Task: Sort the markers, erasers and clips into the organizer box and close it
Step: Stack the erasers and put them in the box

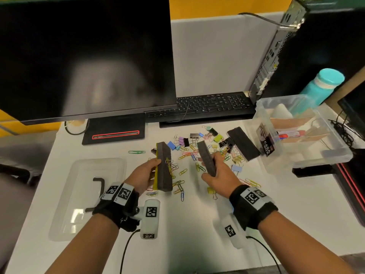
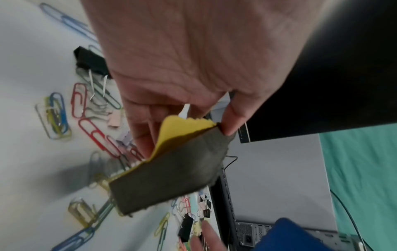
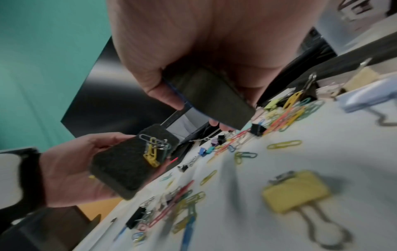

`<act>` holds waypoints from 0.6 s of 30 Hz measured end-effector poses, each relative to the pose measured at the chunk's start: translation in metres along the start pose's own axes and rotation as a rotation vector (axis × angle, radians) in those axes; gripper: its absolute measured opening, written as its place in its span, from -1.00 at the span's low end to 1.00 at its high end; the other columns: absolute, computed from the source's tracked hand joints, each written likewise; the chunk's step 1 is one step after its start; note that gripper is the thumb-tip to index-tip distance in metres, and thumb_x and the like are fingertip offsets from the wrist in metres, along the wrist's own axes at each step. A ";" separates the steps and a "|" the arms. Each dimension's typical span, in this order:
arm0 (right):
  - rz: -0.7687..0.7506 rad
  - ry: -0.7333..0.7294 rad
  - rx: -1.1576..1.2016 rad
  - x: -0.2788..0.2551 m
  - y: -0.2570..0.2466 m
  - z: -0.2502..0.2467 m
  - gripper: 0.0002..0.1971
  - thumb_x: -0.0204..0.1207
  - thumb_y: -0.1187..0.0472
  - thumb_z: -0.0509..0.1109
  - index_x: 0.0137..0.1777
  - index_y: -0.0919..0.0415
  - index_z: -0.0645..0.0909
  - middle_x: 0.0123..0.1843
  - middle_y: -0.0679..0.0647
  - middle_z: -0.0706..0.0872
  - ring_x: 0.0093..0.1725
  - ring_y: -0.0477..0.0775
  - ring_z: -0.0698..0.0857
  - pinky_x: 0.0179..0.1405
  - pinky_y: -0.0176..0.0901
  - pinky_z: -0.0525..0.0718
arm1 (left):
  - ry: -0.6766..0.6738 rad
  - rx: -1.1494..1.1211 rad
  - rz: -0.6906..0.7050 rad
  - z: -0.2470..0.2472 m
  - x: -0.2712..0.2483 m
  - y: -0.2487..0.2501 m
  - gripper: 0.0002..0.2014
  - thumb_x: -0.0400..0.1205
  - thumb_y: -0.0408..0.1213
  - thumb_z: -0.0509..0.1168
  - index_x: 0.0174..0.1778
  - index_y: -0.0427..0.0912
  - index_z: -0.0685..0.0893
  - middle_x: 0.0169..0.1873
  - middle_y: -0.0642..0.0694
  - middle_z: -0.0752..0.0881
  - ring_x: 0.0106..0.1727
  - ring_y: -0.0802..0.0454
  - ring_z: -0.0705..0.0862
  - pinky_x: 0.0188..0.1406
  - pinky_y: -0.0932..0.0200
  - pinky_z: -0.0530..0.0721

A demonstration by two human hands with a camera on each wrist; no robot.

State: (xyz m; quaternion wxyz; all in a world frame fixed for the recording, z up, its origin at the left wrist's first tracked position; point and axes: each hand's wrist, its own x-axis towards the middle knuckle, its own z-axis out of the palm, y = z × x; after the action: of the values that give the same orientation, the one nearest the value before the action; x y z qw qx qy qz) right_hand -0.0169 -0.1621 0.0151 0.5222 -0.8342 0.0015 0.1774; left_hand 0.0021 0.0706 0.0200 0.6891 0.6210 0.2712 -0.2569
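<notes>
My left hand grips a yellow-backed board eraser on edge above the table; several paper clips cling to its dark felt face. My right hand holds a second dark eraser, blue-backed, also lifted. A third black eraser lies flat by the clear organizer box at the right, which holds markers between card dividers. Coloured paper clips and binder clips are scattered over the table between and beyond my hands.
The clear lid lies flat at the left with a black hex key on it. A monitor, its stand base, a keyboard, a computer tower and a teal bottle line the back.
</notes>
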 end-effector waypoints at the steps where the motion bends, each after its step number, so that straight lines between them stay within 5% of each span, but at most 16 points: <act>1: -0.031 -0.013 0.008 -0.001 -0.006 0.003 -0.63 0.48 0.29 0.37 0.20 0.11 0.32 0.23 0.23 0.66 0.14 0.18 0.69 -0.03 -0.10 0.67 | 0.007 -0.029 -0.017 0.002 0.001 -0.001 -0.69 0.69 -0.20 0.15 0.27 -0.26 0.59 0.13 -0.27 0.70 0.13 -0.17 0.67 0.30 -0.15 0.59; 5: -0.191 -0.161 0.022 -0.009 -0.029 0.023 -0.41 0.46 0.32 0.33 0.46 -0.05 0.28 0.15 0.15 0.67 0.04 0.12 0.70 -0.04 -0.08 0.73 | -0.022 -0.106 -0.016 0.015 -0.005 -0.001 -0.75 0.69 -0.24 0.12 0.14 -0.28 0.62 -0.02 -0.24 0.70 -0.02 -0.13 0.68 0.06 -0.08 0.65; 8: -0.295 -0.340 -0.088 -0.010 -0.029 0.035 -0.15 0.43 0.32 0.33 0.64 -0.18 0.03 0.60 -0.04 0.36 0.45 -0.01 0.50 0.41 -0.14 0.52 | -0.129 -0.202 -0.010 0.023 -0.009 0.002 -0.70 0.69 -0.24 0.07 0.14 -0.33 0.62 -0.01 -0.30 0.71 0.01 -0.16 0.68 0.04 -0.06 0.66; 11: -0.300 -0.400 -0.223 -0.006 -0.020 0.031 -0.10 0.44 0.24 0.32 0.68 -0.13 -0.11 0.70 -0.14 0.07 0.60 -0.09 0.28 0.51 -0.24 0.32 | -0.150 -0.259 -0.025 0.022 -0.008 0.004 -0.65 0.72 -0.22 0.01 0.23 -0.32 0.58 -0.03 -0.25 0.76 -0.07 -0.11 0.73 -0.06 0.00 0.73; 14: -0.129 -0.434 -0.335 -0.004 -0.003 0.019 -0.16 0.49 0.18 0.31 0.67 -0.14 -0.08 0.65 -0.01 0.26 0.51 0.05 0.43 0.39 -0.25 0.38 | -0.125 -0.282 -0.020 0.018 -0.008 0.009 -0.62 0.74 -0.19 0.00 0.36 -0.30 0.51 0.13 -0.27 0.72 0.04 -0.13 0.72 -0.07 -0.03 0.73; 18: -0.081 -0.369 -0.365 -0.003 0.001 0.007 -0.18 0.50 0.18 0.32 0.67 -0.12 -0.02 0.62 0.04 0.34 0.54 0.12 0.40 0.49 -0.13 0.36 | -0.085 -0.149 -0.012 0.020 -0.009 0.012 -0.65 0.74 -0.20 0.04 0.32 -0.30 0.52 0.13 -0.27 0.70 0.03 -0.12 0.70 -0.10 0.02 0.75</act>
State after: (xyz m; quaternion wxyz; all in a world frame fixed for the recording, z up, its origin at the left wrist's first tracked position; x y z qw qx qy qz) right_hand -0.0224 -0.1565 0.0127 0.3613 -0.8673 -0.1592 0.3030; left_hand 0.0055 0.0519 0.0364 0.7425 0.5550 0.2639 -0.2664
